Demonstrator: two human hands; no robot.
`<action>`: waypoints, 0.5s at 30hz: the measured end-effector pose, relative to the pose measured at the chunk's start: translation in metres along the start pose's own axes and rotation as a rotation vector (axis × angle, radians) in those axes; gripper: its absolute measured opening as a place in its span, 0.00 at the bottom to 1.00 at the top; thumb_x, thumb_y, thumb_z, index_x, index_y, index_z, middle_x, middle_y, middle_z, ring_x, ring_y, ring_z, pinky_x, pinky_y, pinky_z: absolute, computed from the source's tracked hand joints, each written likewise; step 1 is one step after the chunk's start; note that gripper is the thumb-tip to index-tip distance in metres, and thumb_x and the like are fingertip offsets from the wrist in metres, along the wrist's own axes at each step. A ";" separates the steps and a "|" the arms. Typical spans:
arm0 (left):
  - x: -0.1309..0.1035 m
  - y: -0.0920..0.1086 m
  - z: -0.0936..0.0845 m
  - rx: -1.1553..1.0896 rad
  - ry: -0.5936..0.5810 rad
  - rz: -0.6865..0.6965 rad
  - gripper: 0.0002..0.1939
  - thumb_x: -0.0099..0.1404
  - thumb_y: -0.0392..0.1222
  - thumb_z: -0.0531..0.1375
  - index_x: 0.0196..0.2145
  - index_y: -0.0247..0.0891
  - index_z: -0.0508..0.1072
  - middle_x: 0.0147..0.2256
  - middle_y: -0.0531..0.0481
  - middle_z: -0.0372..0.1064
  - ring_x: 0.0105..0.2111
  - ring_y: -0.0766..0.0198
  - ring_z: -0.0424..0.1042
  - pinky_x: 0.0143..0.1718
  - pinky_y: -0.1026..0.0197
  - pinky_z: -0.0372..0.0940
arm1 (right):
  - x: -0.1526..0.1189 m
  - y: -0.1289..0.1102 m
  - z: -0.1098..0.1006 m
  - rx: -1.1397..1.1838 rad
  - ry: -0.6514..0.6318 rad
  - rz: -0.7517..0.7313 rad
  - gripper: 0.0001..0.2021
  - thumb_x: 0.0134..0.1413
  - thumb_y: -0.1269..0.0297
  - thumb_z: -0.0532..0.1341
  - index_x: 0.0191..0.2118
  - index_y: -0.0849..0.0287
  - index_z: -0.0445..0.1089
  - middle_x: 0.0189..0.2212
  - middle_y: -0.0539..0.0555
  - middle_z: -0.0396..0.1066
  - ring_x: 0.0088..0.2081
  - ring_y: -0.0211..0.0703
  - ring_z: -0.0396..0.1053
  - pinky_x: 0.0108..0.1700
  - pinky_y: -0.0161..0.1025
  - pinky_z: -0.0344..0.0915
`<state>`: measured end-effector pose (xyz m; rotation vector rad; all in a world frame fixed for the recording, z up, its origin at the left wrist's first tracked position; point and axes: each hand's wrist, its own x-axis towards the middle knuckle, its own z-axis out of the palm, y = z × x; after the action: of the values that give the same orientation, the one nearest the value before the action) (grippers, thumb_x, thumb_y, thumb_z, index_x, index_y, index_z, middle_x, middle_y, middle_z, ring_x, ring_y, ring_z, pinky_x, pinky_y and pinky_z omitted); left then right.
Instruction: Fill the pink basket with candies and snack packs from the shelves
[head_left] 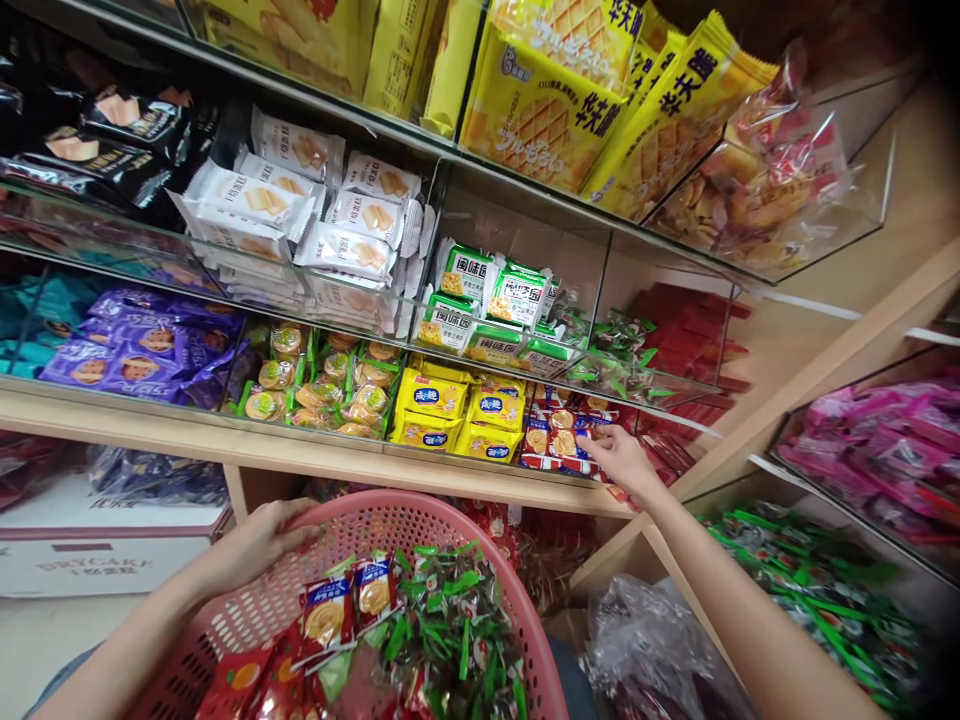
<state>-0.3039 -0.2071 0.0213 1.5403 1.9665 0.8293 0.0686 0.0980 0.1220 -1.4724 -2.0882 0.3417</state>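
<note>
A pink perforated plastic basket (544, 640) sits at the bottom of the view, in front of my body. My left hand (270, 540) is closed over its upper left rim. In it lie red-and-blue biscuit packets (328, 612), red packets (232, 685) and many small green-and-clear wrapped sweets (457, 620). At the lower shelf, my right hand (619, 462) reaches into a clear bin of red-and-blue biscuit packets (538, 440). Its thumb and fingers pinch at the edge of a packet there; the fingertips are partly hidden.
Yellow biscuit packets (427, 395) and round biscuits in green wrap (322, 395) fill neighbouring bins. Glass shelf edges run above my right hand. A wooden divider (840, 345) rises at right, beside pink packets (870, 440). A white carton (97, 545) stands lower left.
</note>
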 end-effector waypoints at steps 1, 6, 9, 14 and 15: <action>0.000 0.000 0.000 0.003 0.000 0.004 0.20 0.56 0.54 0.52 0.39 0.40 0.73 0.30 0.52 0.73 0.33 0.58 0.70 0.35 0.66 0.62 | -0.001 0.000 0.001 0.033 -0.011 0.009 0.25 0.43 0.51 0.59 0.44 0.65 0.62 0.26 0.53 0.71 0.27 0.41 0.69 0.29 0.36 0.62; -0.001 -0.002 0.000 -0.014 -0.008 0.021 0.20 0.56 0.52 0.52 0.41 0.41 0.72 0.32 0.52 0.73 0.34 0.58 0.70 0.35 0.65 0.62 | -0.006 -0.006 0.002 0.344 -0.033 0.074 0.26 0.31 0.52 0.67 0.37 0.61 0.63 0.19 0.45 0.64 0.19 0.34 0.60 0.20 0.33 0.55; 0.000 -0.001 0.001 -0.013 -0.014 0.001 0.20 0.56 0.53 0.51 0.41 0.40 0.72 0.31 0.52 0.73 0.34 0.58 0.70 0.35 0.65 0.62 | -0.008 -0.010 0.001 0.414 -0.071 0.063 0.22 0.26 0.50 0.67 0.27 0.60 0.63 0.17 0.45 0.62 0.19 0.34 0.59 0.20 0.32 0.55; -0.002 0.005 0.001 0.018 -0.011 -0.027 0.22 0.56 0.54 0.51 0.40 0.37 0.72 0.33 0.50 0.73 0.34 0.58 0.70 0.35 0.64 0.61 | -0.009 -0.008 -0.004 0.466 -0.091 0.037 0.22 0.25 0.49 0.68 0.25 0.61 0.66 0.23 0.50 0.68 0.25 0.37 0.65 0.27 0.35 0.62; -0.003 0.007 0.000 0.029 -0.005 -0.030 0.21 0.56 0.53 0.51 0.40 0.37 0.72 0.33 0.50 0.73 0.34 0.59 0.70 0.35 0.64 0.61 | -0.010 -0.007 -0.005 0.478 -0.065 0.024 0.21 0.27 0.50 0.67 0.27 0.61 0.67 0.24 0.51 0.69 0.26 0.39 0.66 0.29 0.36 0.63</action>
<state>-0.2987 -0.2084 0.0259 1.5244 2.0006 0.7873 0.0685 0.0861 0.1269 -1.2091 -1.8636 0.8423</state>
